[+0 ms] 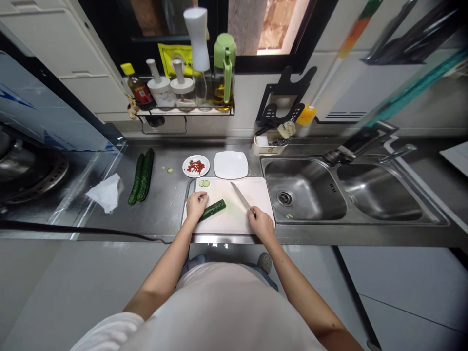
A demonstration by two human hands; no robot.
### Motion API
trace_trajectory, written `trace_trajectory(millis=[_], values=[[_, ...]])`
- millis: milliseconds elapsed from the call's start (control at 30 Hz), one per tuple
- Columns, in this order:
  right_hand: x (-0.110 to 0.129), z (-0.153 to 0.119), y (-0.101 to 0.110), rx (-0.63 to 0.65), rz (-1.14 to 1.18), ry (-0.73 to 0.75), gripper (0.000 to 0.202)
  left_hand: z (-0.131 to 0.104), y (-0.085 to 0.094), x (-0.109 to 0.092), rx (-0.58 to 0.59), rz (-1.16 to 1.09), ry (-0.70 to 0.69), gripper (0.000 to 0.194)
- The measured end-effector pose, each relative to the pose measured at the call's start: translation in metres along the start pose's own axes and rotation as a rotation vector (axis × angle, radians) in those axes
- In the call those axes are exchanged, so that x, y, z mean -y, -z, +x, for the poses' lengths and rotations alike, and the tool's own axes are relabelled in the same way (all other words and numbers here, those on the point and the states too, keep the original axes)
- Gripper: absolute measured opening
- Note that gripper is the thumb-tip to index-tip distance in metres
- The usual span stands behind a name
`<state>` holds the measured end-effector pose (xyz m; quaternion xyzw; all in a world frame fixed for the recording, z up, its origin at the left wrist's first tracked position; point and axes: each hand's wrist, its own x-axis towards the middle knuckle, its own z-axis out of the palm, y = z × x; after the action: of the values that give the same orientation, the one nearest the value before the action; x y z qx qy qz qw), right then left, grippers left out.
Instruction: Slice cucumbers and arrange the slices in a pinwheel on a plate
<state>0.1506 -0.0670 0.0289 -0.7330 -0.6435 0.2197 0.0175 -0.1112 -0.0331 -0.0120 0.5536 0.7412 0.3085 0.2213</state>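
My right hand is wrapped round the handle of a knife, whose blade points up and left over the white cutting board. At the board's left side my left hand has its thumb and fingertips pressed together; what they hold, if anything, is too small to make out. A piece of cucumber lies on the board just right of that hand, its left end partly hidden. Two thin cucumber slices rest near the board's upper left corner.
Behind the board stand a plate of chopped red pieces and a white square plate. Two whole cucumbers and a crumpled white cloth lie left. A double sink is right; a bottle rack hangs above.
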Motion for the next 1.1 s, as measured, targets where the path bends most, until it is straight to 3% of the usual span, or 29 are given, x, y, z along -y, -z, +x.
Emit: trace_trajectory(millis=[300, 767, 1100], values=[[0.011, 0.002, -0.002, 0.047, 0.052, 0.133, 0.033, -0.038, -0.009, -0.017, 0.095, 0.113, -0.357, 0.024], [0.054, -0.013, 0.015, 0.145, -0.094, 0.18, 0.029, -0.033, -0.016, -0.014, 0.204, 0.174, -0.457, 0.027], [0.064, -0.015, 0.013, 0.184, -0.099, 0.203, 0.03, -0.033, -0.017, -0.013, 0.175, 0.206, -0.511, 0.029]])
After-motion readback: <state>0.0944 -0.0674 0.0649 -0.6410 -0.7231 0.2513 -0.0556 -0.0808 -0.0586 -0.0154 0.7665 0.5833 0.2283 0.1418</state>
